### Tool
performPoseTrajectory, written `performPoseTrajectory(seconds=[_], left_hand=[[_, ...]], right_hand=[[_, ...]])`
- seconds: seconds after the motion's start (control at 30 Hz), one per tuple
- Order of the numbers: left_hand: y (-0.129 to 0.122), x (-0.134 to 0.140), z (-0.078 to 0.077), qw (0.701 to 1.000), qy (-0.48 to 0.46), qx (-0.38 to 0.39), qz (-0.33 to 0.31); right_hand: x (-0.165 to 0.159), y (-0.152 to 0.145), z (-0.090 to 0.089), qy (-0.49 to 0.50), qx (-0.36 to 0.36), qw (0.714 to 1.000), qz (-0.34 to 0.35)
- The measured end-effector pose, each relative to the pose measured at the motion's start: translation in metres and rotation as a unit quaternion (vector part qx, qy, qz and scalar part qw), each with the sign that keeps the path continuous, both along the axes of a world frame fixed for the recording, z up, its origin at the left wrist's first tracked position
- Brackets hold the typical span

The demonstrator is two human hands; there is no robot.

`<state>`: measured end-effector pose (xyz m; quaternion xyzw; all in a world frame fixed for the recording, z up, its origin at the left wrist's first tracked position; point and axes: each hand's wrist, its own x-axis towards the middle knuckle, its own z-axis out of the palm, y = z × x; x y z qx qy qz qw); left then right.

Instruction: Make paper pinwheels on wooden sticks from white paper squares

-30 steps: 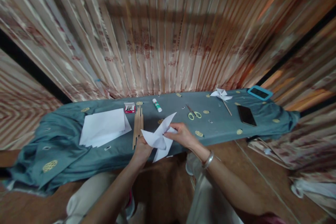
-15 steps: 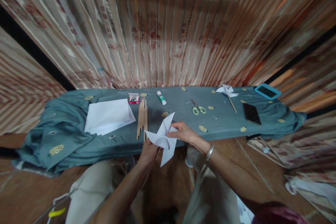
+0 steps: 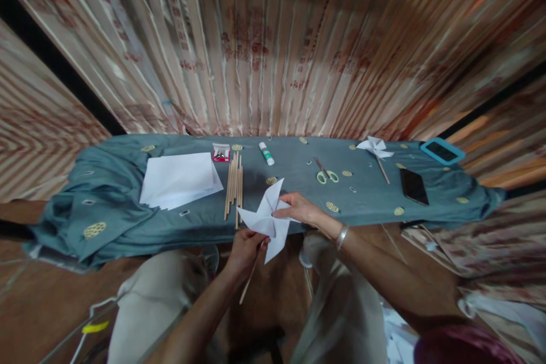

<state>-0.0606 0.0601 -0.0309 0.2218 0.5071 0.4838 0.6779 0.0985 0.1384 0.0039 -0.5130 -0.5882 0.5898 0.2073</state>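
Note:
Between my hands is a white paper pinwheel (image 3: pixel 261 220), its blades spread and tilted towards me. My left hand (image 3: pixel 246 250) is closed around a thin wooden stick (image 3: pixel 246 287) just below the paper; the stick's lower end points down towards my lap. From the right, my right hand (image 3: pixel 301 209) pinches the pinwheel near its centre, with thumb and fingertips on the folded paper. The joint between stick and paper is hidden behind the blades. Just beyond my left hand lies a bundle of wooden sticks (image 3: pixel 232 185) on the cloth.
White paper sheets (image 3: pixel 177 179) lie left on the green cloth (image 3: pixel 294 176). Behind are a red box of small metal pieces (image 3: pixel 221 152) and a glue stick (image 3: pixel 267 153). To the right are scissors (image 3: pixel 326 172), another pinwheel (image 3: pixel 375 148), a black phone (image 3: pixel 413 186) and a blue-framed device (image 3: pixel 442 151).
The pinwheel has turned slightly in my hands, and the stick below my left hand now shows plainly. My view has shifted a little.

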Motion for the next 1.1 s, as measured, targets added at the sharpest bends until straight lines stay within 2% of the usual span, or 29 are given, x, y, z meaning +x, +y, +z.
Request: performPoseTrajectory(seconds=[0.27, 0.53, 0.67, 0.8, 1.1], left_hand=[[0.006, 0.004, -0.019, 0.996, -0.07, -0.046, 0.04], [0.006, 0.004, -0.024, 0.989, -0.114, -0.08, 0.04], [0.008, 0.006, -0.028, 0.986, -0.13, -0.1, 0.034], [0.008, 0.005, -0.029, 0.981, -0.15, -0.114, 0.035], [0.009, 0.004, -0.025, 0.975, -0.178, -0.127, 0.03]], right_hand=[[-0.011, 0.016, 0.001, -0.199, 0.093, 0.973, 0.07], [-0.029, 0.031, 0.012, -0.34, 0.139, 0.92, 0.136], [-0.032, 0.036, 0.012, -0.37, 0.138, 0.902, 0.173], [-0.034, 0.04, 0.014, -0.373, 0.117, 0.896, 0.211], [-0.042, 0.046, 0.023, -0.403, 0.083, 0.882, 0.232]])
